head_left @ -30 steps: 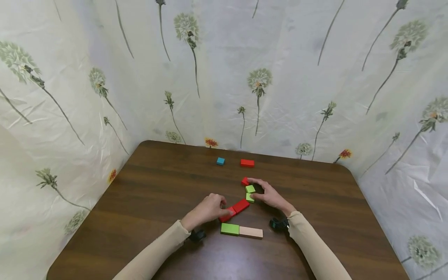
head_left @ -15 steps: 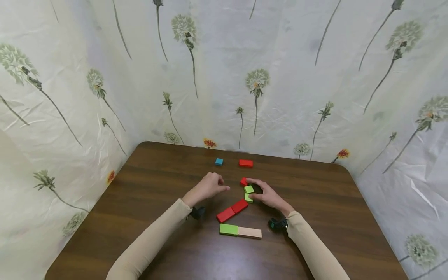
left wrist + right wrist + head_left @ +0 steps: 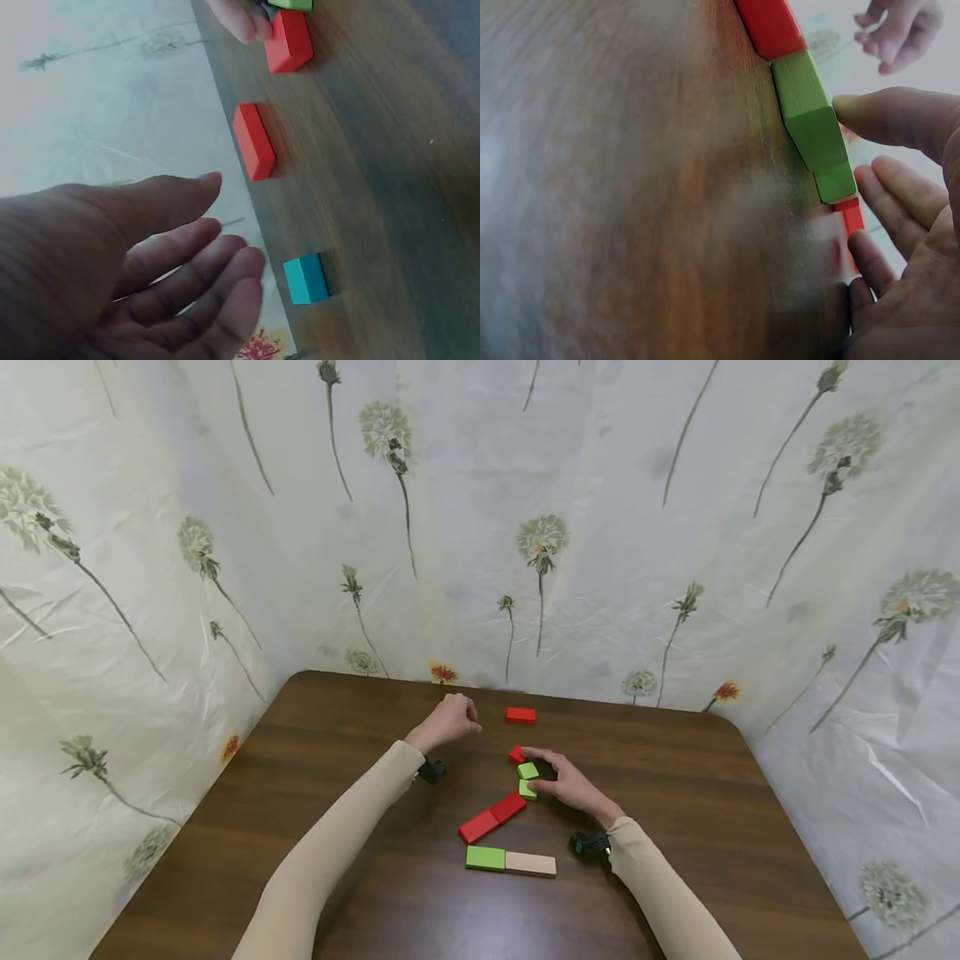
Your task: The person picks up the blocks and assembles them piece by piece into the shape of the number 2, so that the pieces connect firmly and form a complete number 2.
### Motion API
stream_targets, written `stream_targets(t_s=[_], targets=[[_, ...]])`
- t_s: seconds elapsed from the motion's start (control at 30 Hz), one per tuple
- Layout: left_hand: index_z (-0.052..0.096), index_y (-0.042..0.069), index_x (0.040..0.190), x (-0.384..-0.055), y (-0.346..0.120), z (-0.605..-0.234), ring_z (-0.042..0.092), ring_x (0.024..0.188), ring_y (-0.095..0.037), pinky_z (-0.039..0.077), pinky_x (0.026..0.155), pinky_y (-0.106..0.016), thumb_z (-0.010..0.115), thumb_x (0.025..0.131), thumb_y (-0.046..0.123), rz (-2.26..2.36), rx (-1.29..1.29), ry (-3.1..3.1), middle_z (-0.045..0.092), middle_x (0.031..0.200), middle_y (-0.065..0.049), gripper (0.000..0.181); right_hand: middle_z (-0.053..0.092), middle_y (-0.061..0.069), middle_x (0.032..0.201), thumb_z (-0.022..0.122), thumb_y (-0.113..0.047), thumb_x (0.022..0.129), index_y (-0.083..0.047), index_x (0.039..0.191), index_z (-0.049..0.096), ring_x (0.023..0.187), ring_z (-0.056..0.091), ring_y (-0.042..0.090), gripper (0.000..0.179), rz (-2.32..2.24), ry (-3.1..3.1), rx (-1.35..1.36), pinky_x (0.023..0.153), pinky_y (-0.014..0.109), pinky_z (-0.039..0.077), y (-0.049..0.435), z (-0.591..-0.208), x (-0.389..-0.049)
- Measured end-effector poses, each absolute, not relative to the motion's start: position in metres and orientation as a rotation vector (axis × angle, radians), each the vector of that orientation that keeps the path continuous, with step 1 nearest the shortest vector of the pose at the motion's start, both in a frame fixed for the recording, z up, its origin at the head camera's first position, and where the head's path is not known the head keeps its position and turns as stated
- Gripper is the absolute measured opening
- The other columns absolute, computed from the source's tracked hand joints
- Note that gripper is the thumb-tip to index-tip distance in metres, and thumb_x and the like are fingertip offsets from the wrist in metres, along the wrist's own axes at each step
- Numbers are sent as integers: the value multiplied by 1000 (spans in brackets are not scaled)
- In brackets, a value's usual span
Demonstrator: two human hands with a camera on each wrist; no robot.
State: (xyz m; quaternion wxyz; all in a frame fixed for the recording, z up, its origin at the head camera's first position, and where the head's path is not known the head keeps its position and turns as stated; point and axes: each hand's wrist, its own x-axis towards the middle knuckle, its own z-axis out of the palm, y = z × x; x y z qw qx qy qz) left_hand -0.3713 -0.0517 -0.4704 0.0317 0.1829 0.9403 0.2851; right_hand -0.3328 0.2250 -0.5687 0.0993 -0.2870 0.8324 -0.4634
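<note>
My left hand is held over the far part of the table, fingers relaxed and nothing between them. A small blue block lies just beyond its fingertips in the left wrist view; in the head view the hand hides it. To the right of that hand lies a red rectangular block. My right hand rests beside a row of blocks. Its thumb touches the nearer light green block, and the index finger reaches a small red block. Between them sits another light green block.
Two red blocks lie end to end on a slant below the green ones. Nearer still, a green block and a pale wooden block form a straight row. A flowered curtain hangs behind the brown table.
My left hand has let go of the slanted red blocks and moved away to the far side, over the blue block. The right hand has stayed at the green blocks.
</note>
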Motion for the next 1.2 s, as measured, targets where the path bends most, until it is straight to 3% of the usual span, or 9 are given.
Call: stream_targets(t_s=[0.37, 0.87, 1.2], targets=[[69, 2, 104, -399, -35, -475, 66, 91, -23, 53, 82, -36, 66, 90, 9, 957, 551, 2940, 69, 104, -13, 16, 39, 21, 148, 66, -8, 91, 1, 144, 39, 138, 32, 42, 61, -1362, 2413, -887, 109, 63, 22, 218, -538, -315], [69, 4, 111, -423, -15, -491, 62, 104, -23, 49, 89, -35, 66, 91, 13, 913, 647, 2992, 67, 111, -11, 22, 41, 19, 147, 68, -10, 89, -3, 144, 41, 137, 33, 40, 62, -1395, 2451, -865, 108, 63, 23, 219, -556, -323], [60, 3, 129, -428, -3, -503, 52, 126, -27, 43, 103, -39, 65, 92, 14, 835, 635, 2913, 60, 131, -11, 38, 43, 4, 148, 71, -25, 88, -18, 145, 44, 139, 32, 30, 62, -1343, 2491, -847, 111, 58, 24, 226, -570, -332]])
